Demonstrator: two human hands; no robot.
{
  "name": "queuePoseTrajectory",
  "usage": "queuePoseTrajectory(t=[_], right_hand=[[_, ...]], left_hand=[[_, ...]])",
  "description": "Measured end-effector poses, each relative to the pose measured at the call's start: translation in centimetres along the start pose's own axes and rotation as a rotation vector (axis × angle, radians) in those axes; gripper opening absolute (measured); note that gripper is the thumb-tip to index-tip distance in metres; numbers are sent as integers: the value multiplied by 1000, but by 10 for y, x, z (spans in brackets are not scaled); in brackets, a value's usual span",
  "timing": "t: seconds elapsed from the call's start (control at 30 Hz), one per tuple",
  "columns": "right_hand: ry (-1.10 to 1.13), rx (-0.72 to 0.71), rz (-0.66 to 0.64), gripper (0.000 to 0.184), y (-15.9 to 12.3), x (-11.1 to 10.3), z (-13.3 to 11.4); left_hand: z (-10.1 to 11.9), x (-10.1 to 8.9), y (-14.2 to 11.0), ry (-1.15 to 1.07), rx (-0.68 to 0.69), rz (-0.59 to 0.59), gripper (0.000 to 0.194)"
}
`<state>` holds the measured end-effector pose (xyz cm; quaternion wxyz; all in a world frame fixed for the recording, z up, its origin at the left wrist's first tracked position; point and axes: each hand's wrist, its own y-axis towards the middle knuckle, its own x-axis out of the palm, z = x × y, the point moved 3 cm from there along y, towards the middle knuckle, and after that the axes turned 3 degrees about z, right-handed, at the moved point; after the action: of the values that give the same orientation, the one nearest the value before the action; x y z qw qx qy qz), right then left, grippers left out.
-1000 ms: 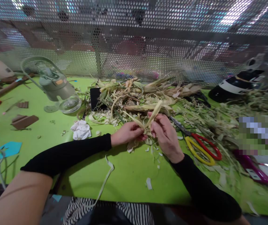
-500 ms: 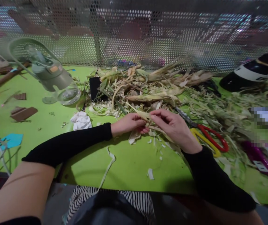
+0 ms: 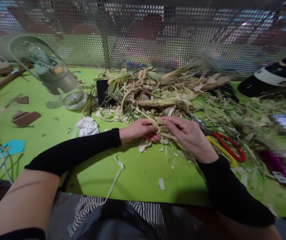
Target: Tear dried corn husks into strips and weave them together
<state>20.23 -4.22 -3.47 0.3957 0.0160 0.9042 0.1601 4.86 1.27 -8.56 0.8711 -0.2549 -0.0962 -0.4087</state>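
Pale yellow-green corn husk strips [image 3: 158, 123] are pinched between my two hands, low over the green table. My left hand [image 3: 141, 130] grips them from the left, thumb on top. My right hand [image 3: 188, 136] holds them from the right with thumb and fingers together, its fingertips close to my left thumb. The exact folds between the fingers are partly hidden. Just beyond my hands lies a heap of dried corn husks [image 3: 163, 100]. Red-and-yellow-handled scissors [image 3: 229, 146] lie beside my right wrist, blades pointing to the heap.
A clear-based green water bottle [image 3: 58, 75] stands at the back left, near a crumpled white tissue [image 3: 87, 126]. A dark bottle [image 3: 265, 80] is at the back right. Behind the table [image 3: 138, 180] runs a perforated metal screen [image 3: 133, 36]. Shredded husk covers the right side.
My right fingers have shifted slightly over the husk, now more closed and nearer the left thumb. The whole view has moved a little; the other things stay put.
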Motion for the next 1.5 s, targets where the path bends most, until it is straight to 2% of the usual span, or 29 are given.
queuePoseTrajectory(t=[0.13,0.27,0.4,0.5,0.57,0.67,0.77,0.87,1.03,1.27,1.5], right_hand=[[-22,-9,-54,40,-1,3,-6],[-42,42,-29,34,-3,3,-7],[25,13,-18,36,-3,4,-9],[58,6,-56,40,-3,6,-11],[80,21,-69,40,-3,9,-12],[100,65,5,33,-5,11,-10],[96,95,53,34,-6,12,-9],[98,112,40,32,-6,12,-9],[118,163,-11,41,-4,13,-8],[-23,130,48,40,-6,14,-6],[46,85,23,38,-6,13,-10]], left_hand=[[1,-1,-1,1,6,3,21],[3,0,-3,2,4,14,24],[4,2,-4,8,-9,45,24],[4,3,-4,9,6,23,26],[3,2,-4,6,23,11,27],[2,1,-3,-16,39,-9,23],[2,0,-2,-24,41,-23,20],[3,1,-3,-7,31,-7,20],[6,3,-5,-4,37,29,23],[5,3,-4,-9,56,33,20],[0,-2,2,-26,69,8,18]])
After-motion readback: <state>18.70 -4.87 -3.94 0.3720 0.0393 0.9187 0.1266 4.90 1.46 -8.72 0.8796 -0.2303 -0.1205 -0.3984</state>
